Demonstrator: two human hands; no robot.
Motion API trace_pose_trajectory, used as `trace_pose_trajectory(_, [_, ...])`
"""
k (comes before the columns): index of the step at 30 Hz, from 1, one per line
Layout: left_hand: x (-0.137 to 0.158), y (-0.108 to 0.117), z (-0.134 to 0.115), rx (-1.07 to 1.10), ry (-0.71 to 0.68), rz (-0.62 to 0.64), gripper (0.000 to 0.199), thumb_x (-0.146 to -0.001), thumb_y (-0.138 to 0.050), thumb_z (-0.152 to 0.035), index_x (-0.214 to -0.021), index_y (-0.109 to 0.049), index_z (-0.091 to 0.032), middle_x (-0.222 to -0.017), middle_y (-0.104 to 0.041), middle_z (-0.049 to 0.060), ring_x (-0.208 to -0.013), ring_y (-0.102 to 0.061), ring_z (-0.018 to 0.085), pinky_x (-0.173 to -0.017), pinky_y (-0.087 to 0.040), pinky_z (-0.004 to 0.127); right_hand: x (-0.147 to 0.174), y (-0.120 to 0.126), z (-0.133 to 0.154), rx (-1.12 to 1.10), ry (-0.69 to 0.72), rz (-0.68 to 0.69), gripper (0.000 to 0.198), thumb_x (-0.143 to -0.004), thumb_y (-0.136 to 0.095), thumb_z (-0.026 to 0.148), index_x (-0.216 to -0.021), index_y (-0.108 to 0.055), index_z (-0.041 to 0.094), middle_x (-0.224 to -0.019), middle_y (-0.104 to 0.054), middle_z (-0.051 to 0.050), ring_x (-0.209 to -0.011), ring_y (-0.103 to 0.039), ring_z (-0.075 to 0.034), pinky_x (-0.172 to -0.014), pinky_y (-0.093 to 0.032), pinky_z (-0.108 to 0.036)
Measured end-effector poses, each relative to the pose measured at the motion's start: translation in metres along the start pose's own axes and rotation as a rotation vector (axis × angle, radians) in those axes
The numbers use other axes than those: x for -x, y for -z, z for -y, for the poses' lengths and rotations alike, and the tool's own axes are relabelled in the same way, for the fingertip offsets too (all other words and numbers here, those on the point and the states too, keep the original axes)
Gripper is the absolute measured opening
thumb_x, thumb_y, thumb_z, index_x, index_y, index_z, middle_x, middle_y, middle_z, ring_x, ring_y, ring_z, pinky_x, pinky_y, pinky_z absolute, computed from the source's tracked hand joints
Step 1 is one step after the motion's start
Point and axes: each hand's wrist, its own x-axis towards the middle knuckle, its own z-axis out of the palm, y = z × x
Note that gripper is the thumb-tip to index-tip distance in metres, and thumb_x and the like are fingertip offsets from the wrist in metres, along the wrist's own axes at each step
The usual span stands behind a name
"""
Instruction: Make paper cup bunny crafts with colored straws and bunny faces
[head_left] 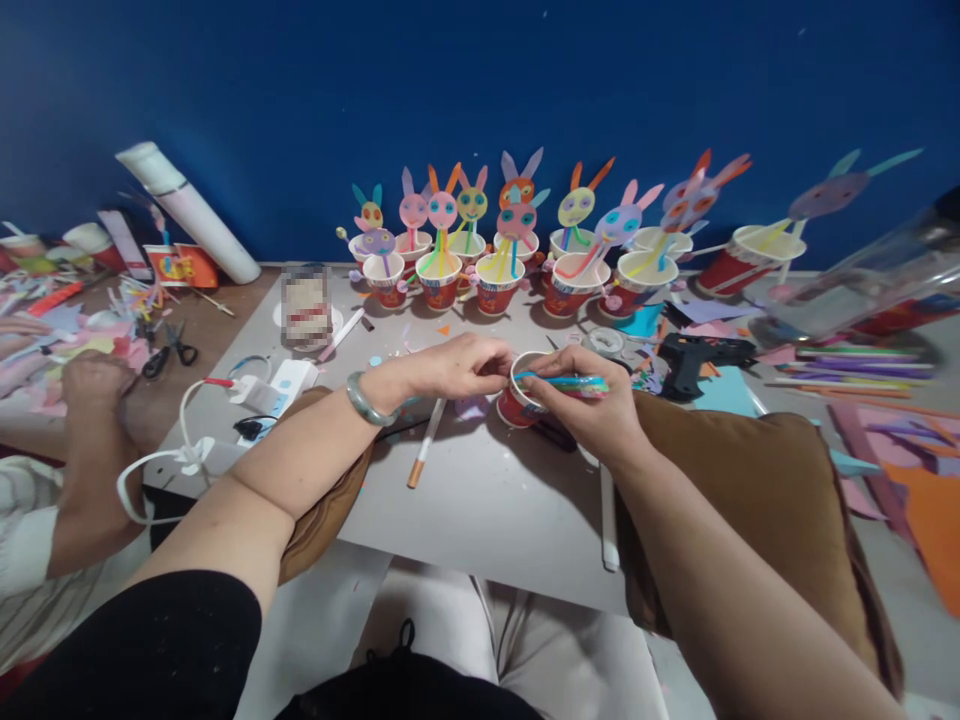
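Observation:
A small red-and-white paper cup is between my hands at the middle of the table. My left hand, fingers closed, is at the cup's left rim and seems to pinch it. Closed around a few thin blue straws, my right hand keeps them across the cup's mouth, with a bit of pink showing at their right end. The fingers hide part of the cup and straws. A marker with a brown end lies below my left hand, and a white marker below my right.
Red paper cups with paper rabbit heads line the blue wall. A black glue gun, tape roll and coloured straws lie right. Brown cushions flank me. A power strip, scissors and a co-worker's arm are left.

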Motion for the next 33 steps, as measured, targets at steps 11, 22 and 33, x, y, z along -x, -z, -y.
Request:
trace_pose_trajectory(11, [-0.0019,-0.0032,0.0032,-0.014,-0.040,0.003,0.019,-0.084,-0.062,-0.035,-0.081,-0.058,-0.016,-0.074,-0.062,0.000,-0.067,-0.052,0.011,-0.065,-0.038,0.025,-0.0030,0.0011,0.0027,0.063,0.007,0.059,0.021,-0.078,-0.077,0.032,-0.067,-0.060,0.023,-0.070,-0.071,0.000,-0.066,-0.063,-0.018,-0.065,-0.050,-0.033])
trace_pose_trajectory(22, [-0.0012,-0.0047,0.0044,-0.056,-0.063,-0.013,0.018,-0.085,-0.059,-0.034,-0.085,-0.056,-0.017,-0.078,-0.062,0.001,-0.070,-0.054,0.012,-0.067,-0.039,0.026,-0.0024,-0.0015,0.0021,0.075,0.011,0.081,0.022,-0.079,-0.073,0.027,-0.064,-0.057,0.022,-0.067,-0.067,0.000,-0.066,-0.061,-0.017,-0.067,-0.047,-0.032])
trace_pose_trajectory(33, [-0.0011,-0.0030,0.0023,-0.075,-0.017,-0.045,0.009,-0.082,-0.057,-0.026,-0.081,-0.054,-0.017,-0.073,-0.059,-0.001,-0.066,-0.051,0.011,-0.064,-0.038,0.025,-0.0018,0.0013,0.0031,0.106,0.011,0.089,0.023,-0.080,-0.072,0.029,-0.064,-0.057,0.023,-0.072,-0.071,-0.002,-0.071,-0.064,-0.020,-0.070,-0.049,-0.034])
